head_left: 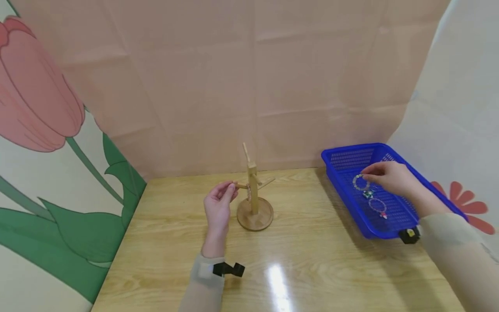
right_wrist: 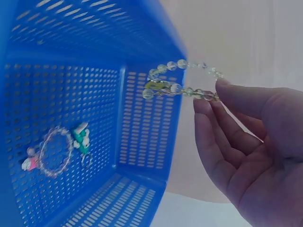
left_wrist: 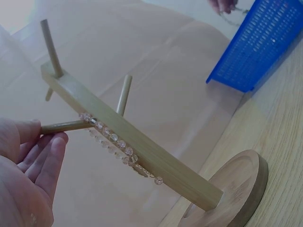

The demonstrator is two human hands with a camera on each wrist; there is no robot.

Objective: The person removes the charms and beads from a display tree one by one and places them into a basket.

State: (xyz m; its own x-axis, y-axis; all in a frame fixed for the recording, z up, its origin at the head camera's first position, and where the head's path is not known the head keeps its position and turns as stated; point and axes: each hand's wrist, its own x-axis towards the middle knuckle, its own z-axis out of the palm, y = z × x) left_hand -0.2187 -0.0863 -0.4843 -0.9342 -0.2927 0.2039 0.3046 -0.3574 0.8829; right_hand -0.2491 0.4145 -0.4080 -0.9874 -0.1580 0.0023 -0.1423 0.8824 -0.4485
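Observation:
My left hand point(head_left: 219, 204) pinches the end of a wooden peg point(left_wrist: 66, 126) on a small wooden stand point(head_left: 254, 195) with a round base. A bracelet of clear pinkish beads point(left_wrist: 113, 137) hangs on that peg, against the post. Over the blue basket point(head_left: 347, 208), my right hand point(head_left: 393, 178) pinches a beaded bracelet point(right_wrist: 182, 66) of clear and pale green beads between thumb and fingertips. Below it in the basket lie a pink-beaded bracelet point(right_wrist: 56, 151) with a pink-and-white charm and a green-and-white figure charm point(right_wrist: 82, 138) with a small ring.
The stand rises from the wooden table point(head_left: 175, 242) left of the basket, with more pegs point(left_wrist: 124, 94) on its post. A pink cloth point(head_left: 249, 86) hangs behind the table. Printed flower sheets point(head_left: 43, 86) stand at both sides.

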